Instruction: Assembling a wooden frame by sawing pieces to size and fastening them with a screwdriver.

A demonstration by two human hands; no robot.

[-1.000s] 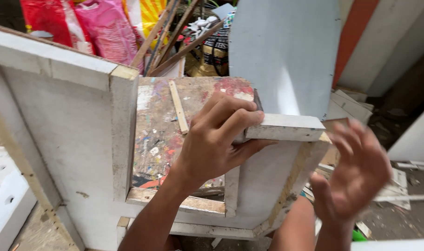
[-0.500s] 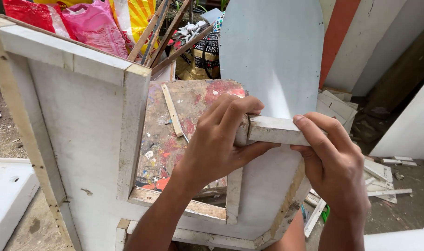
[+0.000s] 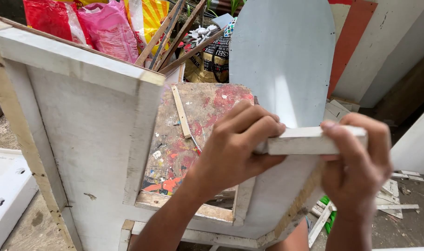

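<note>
Centrally, a large white-painted wooden panel frame [image 3: 89, 139] stands before a paint-spattered wooden board [image 3: 193, 125], its short white top rail [image 3: 309, 140] near the right edge gripped at either end by the left hand [image 3: 237, 148] and right hand [image 3: 356, 162].

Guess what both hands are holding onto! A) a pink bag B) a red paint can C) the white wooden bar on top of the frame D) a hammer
C: the left hand and the right hand each grip an end of the white wooden bar.
</note>
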